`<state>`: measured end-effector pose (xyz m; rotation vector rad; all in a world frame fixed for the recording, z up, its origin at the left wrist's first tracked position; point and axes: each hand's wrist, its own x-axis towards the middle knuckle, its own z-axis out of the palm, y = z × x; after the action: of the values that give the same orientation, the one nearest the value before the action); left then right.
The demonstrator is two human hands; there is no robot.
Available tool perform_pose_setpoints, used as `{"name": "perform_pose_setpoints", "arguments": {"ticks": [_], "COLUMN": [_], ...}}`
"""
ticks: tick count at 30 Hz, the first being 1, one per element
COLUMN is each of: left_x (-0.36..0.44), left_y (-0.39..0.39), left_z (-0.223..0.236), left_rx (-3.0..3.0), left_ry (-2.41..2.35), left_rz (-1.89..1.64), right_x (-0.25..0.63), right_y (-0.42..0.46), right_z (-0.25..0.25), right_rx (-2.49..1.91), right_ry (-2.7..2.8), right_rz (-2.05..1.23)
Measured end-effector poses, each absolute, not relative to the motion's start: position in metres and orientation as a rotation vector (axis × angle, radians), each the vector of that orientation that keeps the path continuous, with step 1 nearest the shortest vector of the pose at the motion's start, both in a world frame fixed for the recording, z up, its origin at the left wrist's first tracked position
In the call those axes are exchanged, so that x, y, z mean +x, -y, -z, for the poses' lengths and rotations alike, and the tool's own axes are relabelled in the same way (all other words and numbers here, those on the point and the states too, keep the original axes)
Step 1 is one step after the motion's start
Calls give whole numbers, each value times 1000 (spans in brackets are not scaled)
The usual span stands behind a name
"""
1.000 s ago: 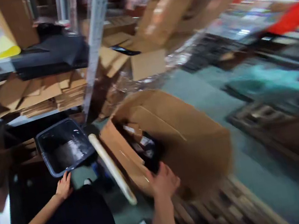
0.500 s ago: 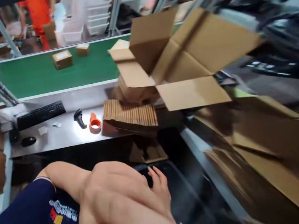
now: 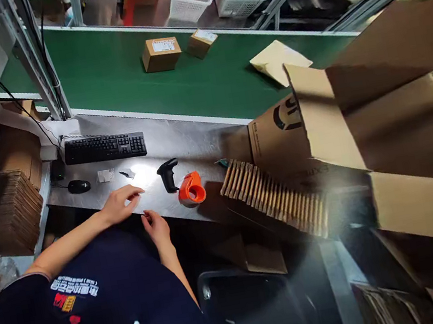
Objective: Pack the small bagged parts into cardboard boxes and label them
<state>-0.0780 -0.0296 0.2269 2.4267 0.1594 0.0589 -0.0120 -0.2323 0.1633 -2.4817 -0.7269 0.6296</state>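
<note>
My left hand [image 3: 120, 203] rests flat on the steel worktop [image 3: 180, 146] near its front edge, fingers stretched out, holding nothing. My right hand [image 3: 156, 228] hovers at the worktop's front edge just below it, fingers loosely curled with nothing visible in them. A black barcode scanner [image 3: 168, 173] and an orange tape dispenser [image 3: 190, 189] stand a short way to the right of both hands. Small paper scraps [image 3: 104, 175] lie just beyond my left hand.
A black keyboard [image 3: 104, 147] and mouse [image 3: 78, 186] sit at the left. Stacked flat cardboard [image 3: 276, 196] and a large open box [image 3: 391, 116] fill the right. Behind runs a green conveyor [image 3: 122, 72] carrying small boxes [image 3: 161, 53]. A dark bin [image 3: 257, 304] stands below.
My view has swung from the floor and shelves to the worktop. My left hand left the bin's rim and my right hand let go of the big box; both are now at the worktop.
</note>
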Motion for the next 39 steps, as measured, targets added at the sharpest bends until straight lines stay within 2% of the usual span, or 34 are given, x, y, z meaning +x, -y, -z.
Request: {"name": "perform_pose_setpoints", "arguments": {"ticks": [2,6,12,19,23,26,31,39], "left_x": [-60,-22,12,4,-24,-53,-77,-72], "left_y": [9,6,16,-5,-66,-119,-178,-198], "left_z": [-197,-140,-100,-114,-133,-137,-129,-114], "left_rx": [2534,2685,2764,2783,2695,2651,2679,2684], "left_ry": [-320,-262,-464,-514,-1023,-1273,-1278,-1147], "left_rz": [23,166,267,221,58,109,304,275], "right_x": [1,37,85,112,104,90,68,64], "right_y": [227,234,245,183,96,31,-37,-102], "right_z": [-157,-151,-146,-127,-117,-114,-117,-120], "right_rx": [-2477,-2499,-2517,-2355,-2217,-2144,-2192,-2239], "right_ry": [636,620,777,904,1175,1349,1585,1638], "right_rz": [-720,-795,-867,-771,-728,-748,-834,-936]}}
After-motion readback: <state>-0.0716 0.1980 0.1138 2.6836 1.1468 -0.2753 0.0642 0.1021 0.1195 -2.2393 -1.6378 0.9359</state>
